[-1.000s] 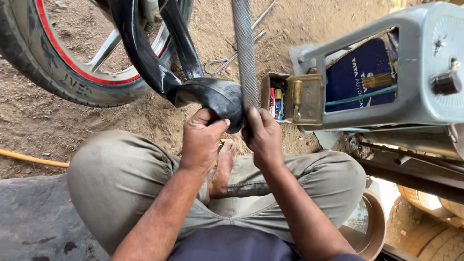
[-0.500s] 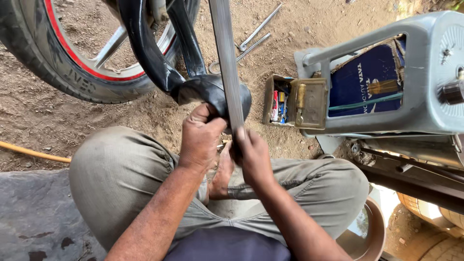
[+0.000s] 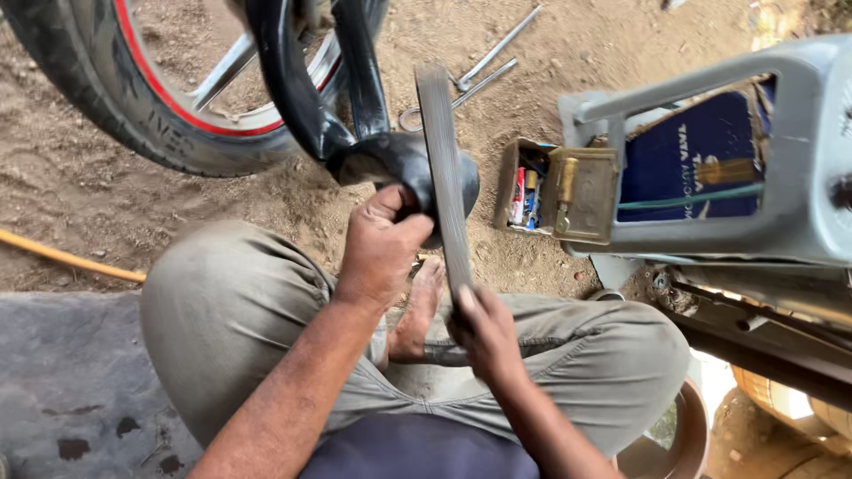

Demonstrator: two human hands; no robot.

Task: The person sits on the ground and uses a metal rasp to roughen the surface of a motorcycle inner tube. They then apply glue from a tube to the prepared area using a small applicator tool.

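**Flat file laid against a folded inner tube, seen from above**

Your left hand (image 3: 382, 253) is closed on a black rubber inner tube (image 3: 390, 160), gripping the folded bend where two strands of the tube meet; the thumb and fingers wrap the lower edge of that fold. The rubber is matte black, smooth and thick. Its two strands rise up and away from your left hand, in front of a motorcycle wheel (image 3: 133, 115) whose black tyre has a red rim stripe and silver spokes.

Your right hand (image 3: 484, 333) is clamped round the lower end of a long flat file (image 3: 444, 177). The file is grey, narrow and straight, with fine lengthwise lines on its face. It stands nearly upright, tilted slightly, and crosses in front of the fold just to the right of your left hand's knuckles. Whether its face touches the rubber cannot be told. The two hands are apart, the right lower and nearer your body.

You sit cross-legged in khaki trousers (image 3: 231, 302), one bare foot (image 3: 417, 310) between the hands. To the right of your right hand lies a small open tin box (image 3: 559, 191) holding coloured tubes, set against a grey metal frame (image 3: 737, 160). Beyond the file, two metal rods (image 3: 484, 66) rest on the dirt.
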